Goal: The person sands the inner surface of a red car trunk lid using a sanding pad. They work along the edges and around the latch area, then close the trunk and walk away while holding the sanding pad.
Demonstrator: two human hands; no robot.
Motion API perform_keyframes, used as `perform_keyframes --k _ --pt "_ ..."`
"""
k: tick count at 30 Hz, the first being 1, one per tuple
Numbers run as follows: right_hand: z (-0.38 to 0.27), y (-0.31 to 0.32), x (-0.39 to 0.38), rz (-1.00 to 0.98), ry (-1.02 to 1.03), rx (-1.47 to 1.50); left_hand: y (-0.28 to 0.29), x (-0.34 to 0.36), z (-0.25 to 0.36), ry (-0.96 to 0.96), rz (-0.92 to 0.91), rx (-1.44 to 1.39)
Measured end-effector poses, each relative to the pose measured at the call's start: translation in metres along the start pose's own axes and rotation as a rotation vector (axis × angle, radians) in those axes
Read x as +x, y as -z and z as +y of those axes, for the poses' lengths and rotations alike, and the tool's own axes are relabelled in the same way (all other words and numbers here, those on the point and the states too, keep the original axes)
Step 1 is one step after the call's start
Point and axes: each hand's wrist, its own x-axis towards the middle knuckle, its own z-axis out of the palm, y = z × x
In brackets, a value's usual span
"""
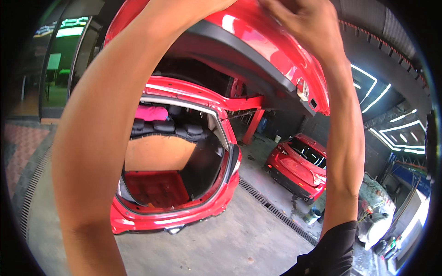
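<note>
Both my arms reach up to the raised red tailgate (271, 39) of a hatchback. My left hand (217, 3) is at the tailgate's upper part, and the picture's top edge cuts off its fingers. Farther right, my right hand (309, 20) is against the red outer panel; a finger stretches left along it, slightly blurred, and the rest is cropped. Below the tailgate gapes the car's boot (156, 186), its floor bare red metal. A tan board (159, 154) stands behind that floor, with black seat backs (163, 125) and a pink item (152, 112) beyond.
A second red car (299, 165) stands at the right, behind a floor drain grate (276, 216). Beside it are a bucket (313, 216) and a plastic-covered vehicle (377, 202). A red post (252, 126) rises behind the hatchback. Glass doors (64, 69) are at the left.
</note>
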Motion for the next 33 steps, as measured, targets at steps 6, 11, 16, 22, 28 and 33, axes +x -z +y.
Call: perform_keyframes --k 6,11,16,22,28,33 --pt "0.041 0.014 -0.078 0.087 -0.235 -0.197 0.020 0.018 -0.004 -0.016 -0.157 0.092" --pt "0.018 0.033 -0.178 0.233 -0.352 -0.057 0.021 0.025 -0.002 -0.140 -0.305 0.072" --pt "0.004 0.021 -0.214 0.196 -0.558 0.132 -0.020 0.055 0.044 -0.685 -0.451 0.206" --pt "-0.003 0.017 -0.259 0.152 -0.480 0.072 0.007 0.080 0.027 -0.608 -0.709 0.288" --pt "0.017 0.036 -0.270 0.287 -0.671 0.169 0.103 0.078 -0.047 0.036 -0.515 -0.127" --pt "0.022 0.018 -0.175 0.317 -0.551 0.149 0.073 0.055 -0.034 -0.080 -0.549 -0.021"
